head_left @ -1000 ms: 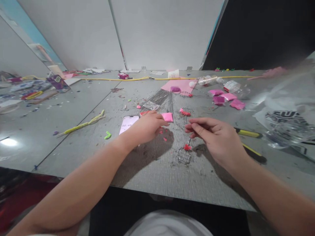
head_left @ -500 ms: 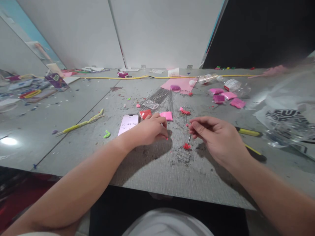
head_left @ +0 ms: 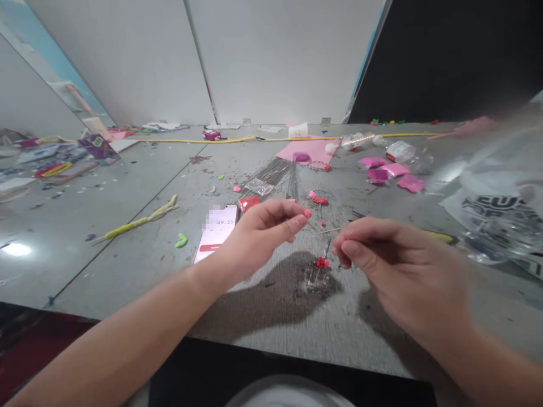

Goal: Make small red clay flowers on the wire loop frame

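Observation:
My left hand (head_left: 258, 233) is raised above the grey table (head_left: 127, 237), pinching a small pink bead (head_left: 307, 213) between thumb and fingertip. My right hand (head_left: 394, 265) is also lifted, fingers closed on a thin wire (head_left: 330, 230) whose tip points left toward the bead. Below the hands a small wire cage shape (head_left: 316, 274) with a red cluster (head_left: 321, 262) lies on the table. Behind my left hand are a red bead packet (head_left: 249, 202) and a phone (head_left: 214, 233) showing a timer.
A bundle of thin wires (head_left: 275, 172) fans out further back. Pink packets (head_left: 392, 172), pink paper (head_left: 309, 148), and plastic bottles (head_left: 382, 146) sit far right; a large clear bag (head_left: 496, 203) at right. A yellow-green stem (head_left: 136, 220) and scraps lie left.
Both hands rose off the table. My left hand picked up a pink bead from beside the packets and brought it toward the wire held in my right hand.

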`<state>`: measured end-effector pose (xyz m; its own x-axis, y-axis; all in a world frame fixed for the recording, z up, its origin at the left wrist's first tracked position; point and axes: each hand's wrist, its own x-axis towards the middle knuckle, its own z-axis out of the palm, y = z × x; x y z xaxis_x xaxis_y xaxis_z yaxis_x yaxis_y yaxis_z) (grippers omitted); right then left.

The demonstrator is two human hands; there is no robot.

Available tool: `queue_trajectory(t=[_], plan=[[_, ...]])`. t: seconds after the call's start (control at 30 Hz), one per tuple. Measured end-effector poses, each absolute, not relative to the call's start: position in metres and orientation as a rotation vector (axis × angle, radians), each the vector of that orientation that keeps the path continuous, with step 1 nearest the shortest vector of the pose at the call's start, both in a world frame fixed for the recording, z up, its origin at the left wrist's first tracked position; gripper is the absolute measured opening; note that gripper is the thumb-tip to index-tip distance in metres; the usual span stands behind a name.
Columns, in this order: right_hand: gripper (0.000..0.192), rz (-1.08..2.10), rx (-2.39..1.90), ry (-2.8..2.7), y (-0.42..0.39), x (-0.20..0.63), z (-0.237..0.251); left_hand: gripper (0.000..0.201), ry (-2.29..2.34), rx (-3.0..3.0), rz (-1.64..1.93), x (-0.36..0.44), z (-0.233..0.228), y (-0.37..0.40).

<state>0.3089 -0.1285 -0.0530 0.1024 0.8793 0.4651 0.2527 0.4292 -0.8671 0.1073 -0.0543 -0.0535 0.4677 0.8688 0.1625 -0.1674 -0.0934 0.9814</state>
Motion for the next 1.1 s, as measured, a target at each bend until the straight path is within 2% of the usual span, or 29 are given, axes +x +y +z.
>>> queue_trajectory(t=[0.2, 0.4, 0.6, 0.83, 1.1], plan=[[0.011, 0.577, -0.92, -1.68, -0.136, 0.31, -0.048, 0.01, 0.561, 1.327, 0.942, 0.114, -0.045, -0.075], [0.016, 0.315, -1.06, -1.799, -0.137, 0.312, -0.048, 0.01, 0.506, 1.316, 0.971, 0.116, -0.046, -0.08], [0.022, 0.18, -1.128, -1.75, -0.138, 0.306, -0.051, 0.007, 0.491, 1.295, 1.034, 0.123, -0.053, -0.084], [0.019, 0.148, -1.067, -1.74, -0.136, 0.304, -0.049, 0.008, 0.499, 1.259, 1.028, 0.125, -0.054, -0.088], [0.017, 0.186, -1.06, -1.714, -0.135, 0.305, -0.048, 0.007, 0.438, 1.618, 1.154, 0.118, -0.052, -0.085]])
